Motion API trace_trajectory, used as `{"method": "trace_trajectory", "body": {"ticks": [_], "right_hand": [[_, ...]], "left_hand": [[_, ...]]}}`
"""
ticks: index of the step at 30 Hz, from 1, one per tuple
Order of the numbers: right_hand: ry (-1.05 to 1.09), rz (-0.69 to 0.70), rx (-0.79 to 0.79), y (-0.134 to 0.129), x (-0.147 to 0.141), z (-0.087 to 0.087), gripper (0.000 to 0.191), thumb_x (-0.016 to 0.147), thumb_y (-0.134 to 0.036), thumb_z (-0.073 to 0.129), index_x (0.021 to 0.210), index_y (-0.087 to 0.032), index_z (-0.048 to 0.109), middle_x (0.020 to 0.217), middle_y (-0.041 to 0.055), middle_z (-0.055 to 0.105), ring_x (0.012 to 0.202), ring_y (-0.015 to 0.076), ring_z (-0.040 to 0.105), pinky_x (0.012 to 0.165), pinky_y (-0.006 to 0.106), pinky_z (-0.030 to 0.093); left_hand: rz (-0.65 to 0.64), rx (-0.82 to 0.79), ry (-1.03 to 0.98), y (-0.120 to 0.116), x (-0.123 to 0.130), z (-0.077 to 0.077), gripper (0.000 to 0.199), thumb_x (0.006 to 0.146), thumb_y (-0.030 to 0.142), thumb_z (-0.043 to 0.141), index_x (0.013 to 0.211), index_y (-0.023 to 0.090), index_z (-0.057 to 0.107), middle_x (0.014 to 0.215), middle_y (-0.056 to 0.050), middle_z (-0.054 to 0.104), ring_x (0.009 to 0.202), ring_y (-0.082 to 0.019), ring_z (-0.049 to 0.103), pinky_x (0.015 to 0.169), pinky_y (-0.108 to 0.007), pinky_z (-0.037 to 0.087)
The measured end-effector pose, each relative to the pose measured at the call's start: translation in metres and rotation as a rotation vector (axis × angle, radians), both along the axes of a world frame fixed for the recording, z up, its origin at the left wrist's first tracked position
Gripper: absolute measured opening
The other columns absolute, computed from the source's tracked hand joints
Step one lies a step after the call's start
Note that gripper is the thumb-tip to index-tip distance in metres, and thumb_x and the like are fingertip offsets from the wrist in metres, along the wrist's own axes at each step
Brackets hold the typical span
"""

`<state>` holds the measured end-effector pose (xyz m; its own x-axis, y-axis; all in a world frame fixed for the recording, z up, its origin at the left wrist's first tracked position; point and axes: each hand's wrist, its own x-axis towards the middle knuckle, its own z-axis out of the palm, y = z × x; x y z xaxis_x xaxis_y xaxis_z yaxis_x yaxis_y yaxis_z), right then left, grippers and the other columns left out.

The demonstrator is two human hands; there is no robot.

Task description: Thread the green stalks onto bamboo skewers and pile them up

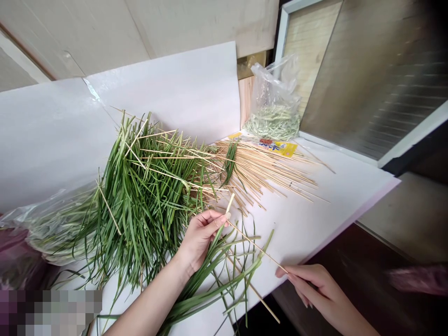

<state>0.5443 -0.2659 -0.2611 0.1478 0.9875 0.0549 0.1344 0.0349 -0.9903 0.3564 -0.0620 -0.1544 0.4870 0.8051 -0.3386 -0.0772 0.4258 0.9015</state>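
Note:
My left hand (205,231) is closed in a pinch on a garlic chive, whose pale stem end (230,203) sticks up past the thumb. Long green leaves (210,284) trail below that hand toward me. Between finger and thumb, my right hand (317,285) grips a thin bamboo skewer (261,248) by its near end. The skewer's far end reaches the left thumb and the chive; whether it pierces the stem I cannot tell. Just left of my left hand rises a big heap of garlic chives (140,200) with several skewers lying across it.
Many loose bamboo skewers (269,172) fan out on the white tabletop (336,205). Behind them stands a clear bag of pale green pieces (273,122), near a yellow printed wrapper (285,148). Another clear bag of greens (63,233) lies at left. A white board (175,88) backs the table.

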Motion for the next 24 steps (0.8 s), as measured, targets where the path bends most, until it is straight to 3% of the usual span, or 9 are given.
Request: {"method": "trace_trajectory", "body": {"ticks": [3,11,17,24], "right_hand": [[0.003,-0.007,0.027,0.001,0.000,0.000,0.040,0.107,-0.042,0.048,0.106,-0.014,0.076,0.053,-0.0057,0.038,0.046,0.0140,0.044,0.049,0.026,0.032],[0.000,-0.011,0.028,0.002,-0.001,0.001,0.042,0.107,-0.044,0.047,0.105,-0.014,0.076,0.052,-0.0055,0.040,0.045,0.0139,0.045,0.050,0.026,0.033],[0.012,-0.009,0.037,0.001,-0.001,-0.001,0.040,0.107,-0.043,0.048,0.106,-0.015,0.077,0.052,-0.0057,0.040,0.045,0.0139,0.045,0.049,0.026,0.034],[0.004,0.002,0.057,0.003,-0.001,0.002,0.039,0.107,-0.042,0.049,0.105,-0.015,0.077,0.052,-0.0051,0.041,0.045,0.0138,0.045,0.049,0.025,0.033]], "left_hand": [[-0.010,-0.026,0.020,0.000,-0.002,-0.001,0.027,0.060,0.031,0.093,0.072,0.015,0.075,0.063,0.001,0.066,0.046,0.000,0.036,0.043,-0.013,0.024],[-0.004,0.004,0.052,-0.003,-0.003,-0.002,0.027,0.058,0.032,0.093,0.068,0.014,0.075,0.065,-0.001,0.067,0.049,-0.002,0.039,0.044,-0.015,0.025],[-0.092,0.045,0.127,-0.013,0.000,-0.005,0.031,0.058,0.038,0.092,0.064,0.013,0.074,0.056,0.001,0.060,0.045,-0.003,0.032,0.043,-0.019,0.020],[-0.175,0.163,0.150,-0.031,0.008,-0.010,0.030,0.057,0.038,0.092,0.061,0.014,0.074,0.057,0.000,0.061,0.055,-0.009,0.046,0.054,-0.023,0.033]]}}
